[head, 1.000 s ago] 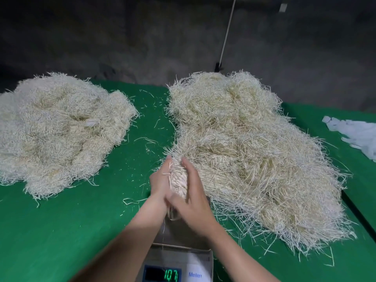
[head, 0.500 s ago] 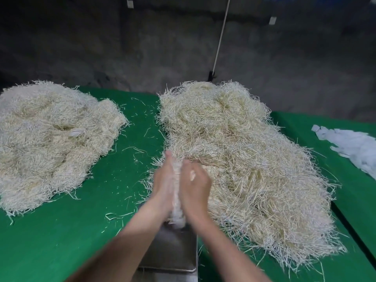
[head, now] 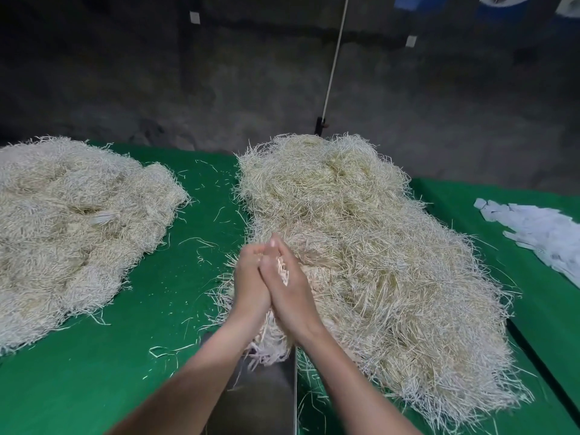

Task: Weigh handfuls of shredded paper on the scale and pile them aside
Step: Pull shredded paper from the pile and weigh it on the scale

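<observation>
Both hands meet palm to palm over the near edge of the big pile of shredded paper [head: 370,246] on the right. My left hand [head: 249,284] and my right hand [head: 292,296] hold a handful of shredded paper [head: 271,343] between them. Strands show between my right thumb and fingers, and the rest hangs below my wrists. Under it lies the steel pan of the scale [head: 263,400]; the loose ends touch or nearly touch it. The scale's display is out of view. A second pile of shredded paper [head: 72,233] lies at the left.
Everything rests on a green table [head: 188,309] scattered with stray strands. White paper slips [head: 539,230] lie at the right, beyond a dark gap in the table. A white pole [head: 332,67] rises behind the big pile against a dark wall.
My hands have closed tighter around the handful, fingertips now meeting. The view has tilted up, so the scale's display has dropped out of frame.
</observation>
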